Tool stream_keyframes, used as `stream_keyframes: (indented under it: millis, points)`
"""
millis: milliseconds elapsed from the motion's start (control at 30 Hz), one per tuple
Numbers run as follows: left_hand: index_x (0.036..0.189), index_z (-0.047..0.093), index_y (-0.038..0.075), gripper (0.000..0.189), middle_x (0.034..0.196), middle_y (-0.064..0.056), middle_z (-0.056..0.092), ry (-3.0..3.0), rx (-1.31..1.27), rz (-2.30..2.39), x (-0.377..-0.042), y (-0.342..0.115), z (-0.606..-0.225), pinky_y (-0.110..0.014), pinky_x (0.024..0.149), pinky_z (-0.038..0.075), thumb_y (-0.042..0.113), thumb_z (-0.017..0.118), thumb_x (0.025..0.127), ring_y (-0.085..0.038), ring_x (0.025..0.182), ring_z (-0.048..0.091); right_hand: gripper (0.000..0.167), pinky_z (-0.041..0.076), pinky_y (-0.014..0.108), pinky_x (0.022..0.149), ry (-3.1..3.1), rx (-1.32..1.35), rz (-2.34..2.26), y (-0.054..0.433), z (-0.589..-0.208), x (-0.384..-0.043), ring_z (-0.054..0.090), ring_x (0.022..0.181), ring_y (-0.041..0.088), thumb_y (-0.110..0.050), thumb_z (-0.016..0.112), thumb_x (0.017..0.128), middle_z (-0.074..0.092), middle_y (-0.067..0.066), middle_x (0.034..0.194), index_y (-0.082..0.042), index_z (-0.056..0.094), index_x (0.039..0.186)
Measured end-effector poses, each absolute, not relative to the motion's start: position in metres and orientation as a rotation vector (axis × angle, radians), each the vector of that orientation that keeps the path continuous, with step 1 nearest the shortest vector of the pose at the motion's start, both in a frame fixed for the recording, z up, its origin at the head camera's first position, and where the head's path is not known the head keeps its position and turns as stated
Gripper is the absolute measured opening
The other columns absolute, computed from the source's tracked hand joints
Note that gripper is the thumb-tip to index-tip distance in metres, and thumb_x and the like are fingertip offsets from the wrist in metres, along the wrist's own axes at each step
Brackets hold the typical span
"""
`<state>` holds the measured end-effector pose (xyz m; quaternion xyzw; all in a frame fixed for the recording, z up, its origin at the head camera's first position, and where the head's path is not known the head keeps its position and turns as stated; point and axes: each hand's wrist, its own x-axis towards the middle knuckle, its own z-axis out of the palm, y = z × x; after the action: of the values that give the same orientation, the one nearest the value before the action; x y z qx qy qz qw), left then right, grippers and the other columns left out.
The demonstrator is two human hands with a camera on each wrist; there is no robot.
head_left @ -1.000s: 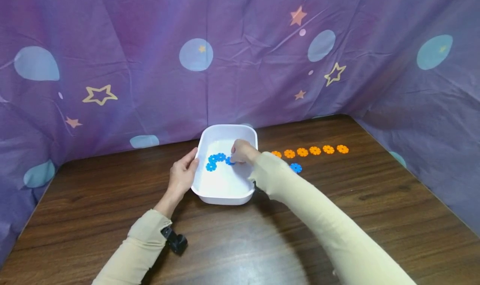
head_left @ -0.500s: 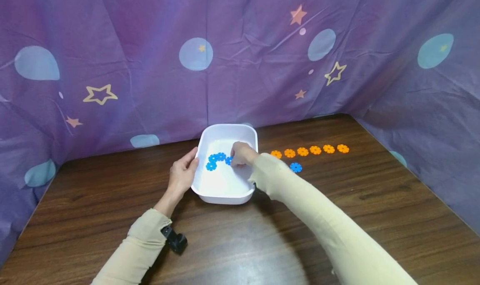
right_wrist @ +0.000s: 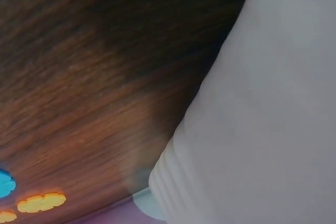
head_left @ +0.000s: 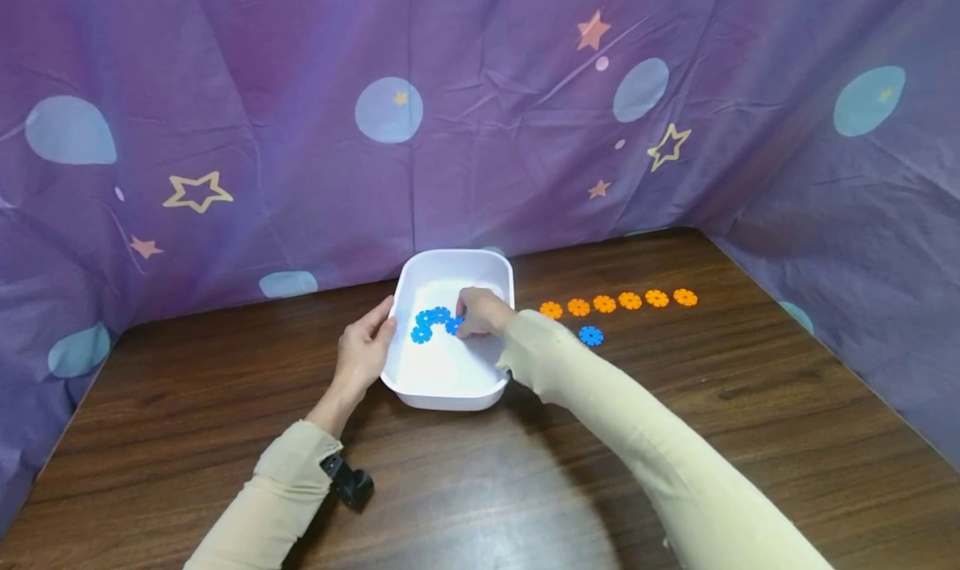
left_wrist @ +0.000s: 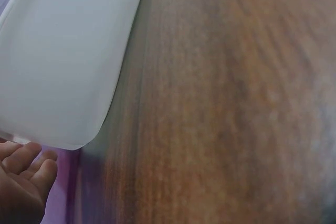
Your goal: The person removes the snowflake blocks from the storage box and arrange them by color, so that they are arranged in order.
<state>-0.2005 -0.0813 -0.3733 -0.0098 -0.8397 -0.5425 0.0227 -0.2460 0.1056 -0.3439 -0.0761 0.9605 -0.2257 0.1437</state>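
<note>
In the head view a white plastic tray (head_left: 446, 378) stands at the back middle of the wooden table. My left hand (head_left: 363, 353) rests at its left wall, fingers fairly straight along the outside; the left wrist view shows those fingers (left_wrist: 44, 177) at the tray's edge. Inside lie several blue snowflake discs (head_left: 422, 334), bunched in an arc. My right hand (head_left: 483, 310) reaches in over the right wall and pinches the rightmost blue snowflake disc (head_left: 452, 326), partly hidden by its fingertips. The right wrist view shows only the sleeve (right_wrist: 262, 119) and no hand.
Several orange snowflake discs (head_left: 630, 301) form a row to the tray's right. A single blue snowflake disc (head_left: 591, 336) lies nearer the front. A purple patterned cloth (head_left: 315, 137) hangs behind the table. A black camera (head_left: 351, 482) sits on my left wrist.
The right hand shifts slightly left with the blue disc at its fingertips, which comes closer to the other blue discs. The left hand stays at the tray's wall.
</note>
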Motion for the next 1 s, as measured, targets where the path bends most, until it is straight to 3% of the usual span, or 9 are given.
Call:
stream_keyframes:
  millis: [433,633,800,1000]
  points:
    - [0.138,0.047,0.009,0.041,0.141,-0.006,0.047,-2.584,-0.031,-1.664,-0.1986,-0.0809,-0.3719,-0.035,0.107,0.038,0.016,0.049,0.098,-0.021,0.130,0.044,0.021,0.045,0.027,0.082,2.711,-0.344,-0.791,0.1078,-0.3490,-0.2476,0.051,0.085,0.018,-0.007,0.074,0.077,0.055,0.004,0.087,-0.005,0.057,0.089]
    - [0.137,0.048,0.008,0.040,0.140,-0.008,0.048,-2.571,-0.046,-1.650,-0.1979,-0.0802,-0.3723,-0.037,0.106,0.038,0.014,0.049,0.097,-0.023,0.129,0.045,0.018,0.043,0.019,0.066,2.659,-0.383,-0.872,0.1069,-0.3498,-0.2479,0.050,0.074,0.013,-0.005,0.073,0.078,0.055,0.003,0.082,-0.006,0.057,0.086]
    - [0.137,0.049,0.007,0.040,0.139,-0.009,0.048,-2.567,-0.059,-1.634,-0.1985,-0.0801,-0.3731,-0.038,0.107,0.038,0.013,0.049,0.097,-0.024,0.129,0.045,0.017,0.039,0.016,0.050,2.588,-0.425,-1.036,0.1072,-0.3495,-0.2475,0.048,0.054,0.009,-0.003,0.070,0.080,0.052,0.000,0.063,-0.001,0.058,0.091]
    - [0.137,0.049,0.007,0.040,0.139,-0.008,0.048,-2.565,-0.056,-1.638,-0.1993,-0.0804,-0.3739,-0.038,0.107,0.038,0.012,0.049,0.097,-0.024,0.129,0.045,0.018,0.038,0.018,0.047,2.527,-0.445,-1.284,0.1110,-0.3414,-0.2441,0.046,0.047,0.009,-0.001,0.067,0.083,0.050,-0.001,0.055,0.002,0.057,0.096]
